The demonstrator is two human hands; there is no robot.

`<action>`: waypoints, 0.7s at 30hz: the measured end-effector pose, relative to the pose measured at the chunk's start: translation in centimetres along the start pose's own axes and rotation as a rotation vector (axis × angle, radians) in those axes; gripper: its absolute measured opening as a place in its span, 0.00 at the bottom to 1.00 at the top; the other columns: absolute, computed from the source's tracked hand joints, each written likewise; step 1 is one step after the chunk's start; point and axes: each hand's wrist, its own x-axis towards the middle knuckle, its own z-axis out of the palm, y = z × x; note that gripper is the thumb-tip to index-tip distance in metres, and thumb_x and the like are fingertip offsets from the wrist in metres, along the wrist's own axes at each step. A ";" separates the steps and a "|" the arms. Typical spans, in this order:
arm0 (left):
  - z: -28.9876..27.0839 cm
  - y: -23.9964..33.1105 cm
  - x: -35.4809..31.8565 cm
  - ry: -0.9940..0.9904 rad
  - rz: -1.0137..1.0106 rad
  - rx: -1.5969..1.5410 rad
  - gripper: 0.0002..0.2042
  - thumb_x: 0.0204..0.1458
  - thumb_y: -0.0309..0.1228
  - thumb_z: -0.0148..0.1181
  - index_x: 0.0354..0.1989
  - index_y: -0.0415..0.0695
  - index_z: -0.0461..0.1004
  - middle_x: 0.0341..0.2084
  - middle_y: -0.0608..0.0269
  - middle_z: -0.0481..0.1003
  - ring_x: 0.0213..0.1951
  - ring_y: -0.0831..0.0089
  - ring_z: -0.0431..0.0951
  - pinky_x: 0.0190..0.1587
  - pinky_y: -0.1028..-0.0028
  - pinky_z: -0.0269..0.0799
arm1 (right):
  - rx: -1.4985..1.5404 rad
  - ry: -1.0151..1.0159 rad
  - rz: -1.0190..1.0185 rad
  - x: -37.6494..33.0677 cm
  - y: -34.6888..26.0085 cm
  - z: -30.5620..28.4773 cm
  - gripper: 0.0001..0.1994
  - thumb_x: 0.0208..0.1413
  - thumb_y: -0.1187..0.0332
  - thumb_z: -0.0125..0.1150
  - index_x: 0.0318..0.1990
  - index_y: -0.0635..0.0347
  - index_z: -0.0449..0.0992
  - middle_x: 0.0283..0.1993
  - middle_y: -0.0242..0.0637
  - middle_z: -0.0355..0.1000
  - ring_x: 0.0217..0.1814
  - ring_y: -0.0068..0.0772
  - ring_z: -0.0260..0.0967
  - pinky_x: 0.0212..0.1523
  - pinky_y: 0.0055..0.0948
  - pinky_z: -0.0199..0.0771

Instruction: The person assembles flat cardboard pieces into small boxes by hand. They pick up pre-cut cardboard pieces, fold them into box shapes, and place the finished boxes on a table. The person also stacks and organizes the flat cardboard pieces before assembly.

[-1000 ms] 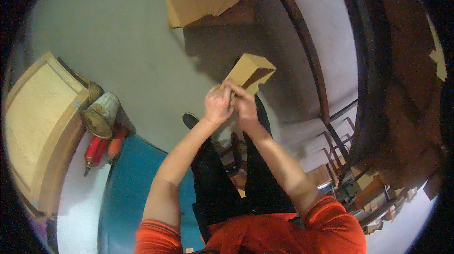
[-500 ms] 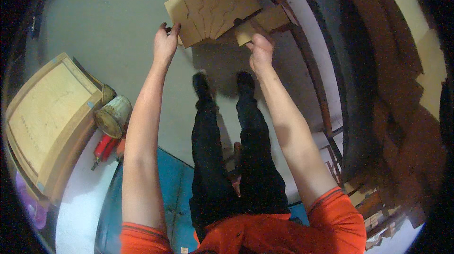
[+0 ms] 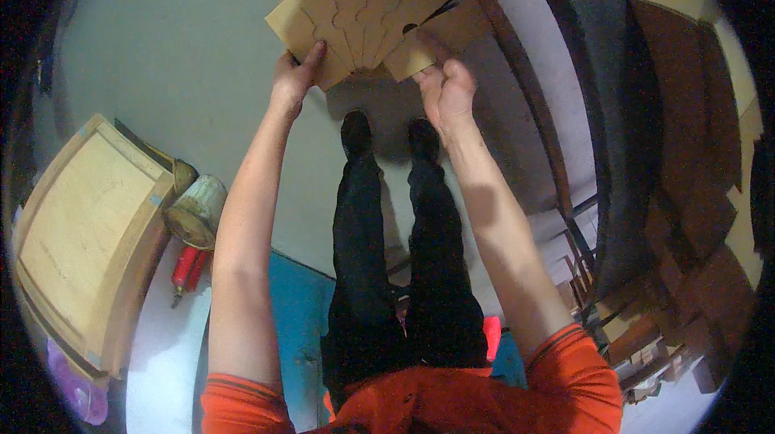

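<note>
A fanned stack of flat brown cardboard blanks (image 3: 367, 10) lies on the grey floor ahead of my feet. My left hand (image 3: 292, 79) grips its left edge, fingers curled over the outer sheet. My right hand (image 3: 444, 87) holds the rightmost sheet (image 3: 452, 30), which sticks out to the right of the fan. Both arms are stretched forward. My black trousers and shoes show below the hands.
A wooden framed board (image 3: 81, 232) leans at the left, with a large roll of tape (image 3: 194, 212) and a red tool (image 3: 187, 271) beside it. A blue surface (image 3: 295, 305) lies under my legs. Stacks of cardboard (image 3: 694, 192) fill the right side.
One second ago both hands held a small folded cardboard piece close to my body. Since then my arms have stretched out and the hands have settled on the fanned stack.
</note>
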 end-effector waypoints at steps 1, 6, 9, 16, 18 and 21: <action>-0.1 0.1 0.0 -0.019 0.009 0.011 0.29 0.48 0.43 0.61 0.50 0.32 0.63 0.43 0.51 0.72 0.42 0.67 0.73 0.42 0.70 0.70 | 0.031 -0.023 0.000 0.2 0.5 -0.7 0.23 0.52 0.70 0.42 0.56 0.69 0.58 0.59 0.47 0.58 0.63 0.45 0.53 0.62 0.49 0.54; 0.2 0.4 0.2 -0.030 0.061 0.050 0.30 0.47 0.44 0.63 0.50 0.31 0.63 0.42 0.51 0.73 0.39 0.68 0.74 0.39 0.71 0.71 | -0.238 0.207 0.019 1.9 1.7 1.2 0.22 0.54 0.67 0.44 0.55 0.69 0.60 0.56 0.47 0.60 0.61 0.44 0.55 0.61 0.50 0.54; -0.1 0.3 1.0 -0.064 -0.004 0.028 0.30 0.47 0.43 0.63 0.51 0.34 0.62 0.41 0.55 0.73 0.39 0.70 0.74 0.37 0.72 0.71 | -0.658 0.044 -0.077 4.1 3.4 -3.5 0.20 0.54 0.66 0.46 0.53 0.67 0.63 0.53 0.46 0.63 0.57 0.42 0.59 0.61 0.46 0.55; -4.5 2.6 3.6 -0.006 -0.074 -0.073 0.29 0.50 0.52 0.54 0.54 0.44 0.61 0.43 0.63 0.69 0.40 0.73 0.69 0.35 0.70 0.69 | -0.740 0.204 -0.183 0.7 -5.5 -6.2 0.20 0.58 0.59 0.44 0.51 0.64 0.68 0.52 0.42 0.66 0.54 0.39 0.63 0.56 0.37 0.61; -4.0 4.1 3.6 -0.004 -0.038 -0.070 0.31 0.51 0.56 0.48 0.56 0.45 0.60 0.45 0.63 0.68 0.44 0.71 0.68 0.40 0.63 0.68 | -0.491 0.176 -0.238 4.8 -6.9 -12.6 0.20 0.57 0.59 0.44 0.51 0.63 0.68 0.51 0.42 0.67 0.54 0.40 0.64 0.58 0.37 0.58; -1.5 4.4 3.9 -0.064 -0.010 -0.222 0.30 0.52 0.56 0.48 0.56 0.45 0.60 0.46 0.61 0.67 0.46 0.69 0.68 0.43 0.61 0.68 | -0.528 0.109 -0.183 10.1 -7.5 -18.1 0.17 0.55 0.62 0.45 0.47 0.62 0.70 0.47 0.44 0.69 0.52 0.41 0.65 0.53 0.36 0.60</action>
